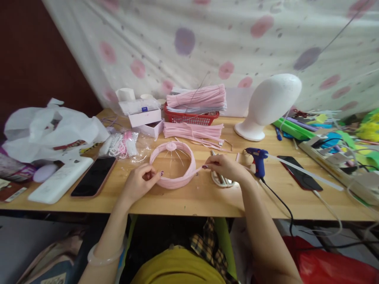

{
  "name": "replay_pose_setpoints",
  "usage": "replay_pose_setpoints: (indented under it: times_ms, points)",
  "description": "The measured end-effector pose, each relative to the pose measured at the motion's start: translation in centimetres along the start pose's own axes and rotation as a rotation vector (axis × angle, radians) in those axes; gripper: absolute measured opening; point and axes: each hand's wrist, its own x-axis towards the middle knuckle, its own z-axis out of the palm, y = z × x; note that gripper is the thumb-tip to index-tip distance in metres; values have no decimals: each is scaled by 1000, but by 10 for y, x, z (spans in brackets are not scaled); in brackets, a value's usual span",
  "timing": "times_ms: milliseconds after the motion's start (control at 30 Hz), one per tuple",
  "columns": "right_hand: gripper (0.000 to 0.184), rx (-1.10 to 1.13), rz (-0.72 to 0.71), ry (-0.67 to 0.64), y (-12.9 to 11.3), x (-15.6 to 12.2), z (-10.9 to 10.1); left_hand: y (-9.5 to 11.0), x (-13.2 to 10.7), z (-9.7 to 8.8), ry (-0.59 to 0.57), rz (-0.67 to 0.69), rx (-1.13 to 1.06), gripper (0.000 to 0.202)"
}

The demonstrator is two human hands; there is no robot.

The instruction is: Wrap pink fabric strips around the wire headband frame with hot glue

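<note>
A ring wound from pink pipe cleaners [177, 182] rests on the table in front of me. A round pink knob [171, 146] sits at its far side, with thin wires fanning out from it across the ring's opening. My left hand [139, 181] is closed on the ring's near left edge, pinching it between thumb and fingers. From the ring's right side, a pink pipe cleaner [197, 170] stretches out to my right hand [225, 165], whose fingertips pinch its end. Partly hidden beneath that hand lies a pair of scissors [219, 181].
Right of my hands are a blue glue gun [259, 159], a phone [300, 173] and a power strip [331, 165]. Behind stand a white foam head [272, 102] and a red basket [192, 117] of pipe cleaners. Leftward lie another phone [94, 177] and plastic bags [44, 126].
</note>
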Motion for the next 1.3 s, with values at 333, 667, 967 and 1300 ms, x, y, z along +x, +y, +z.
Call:
replay_pose_setpoints:
  times_ms: [333,667,967,1300]
  points:
    - [24,-45,-103,34,-11,21,-31,-9,7,-5,52,23,39,34]
    - [20,-106,-49,-81,-9,25,-21,-1,-10,6,384,119,43,10]
    - [27,-134,-24,-95,-11,32,-27,39,-54,57,455,384,403,39]
    - [23,-129,-103,-59,-8,43,-34,31,-60,78,377,317,474,42]
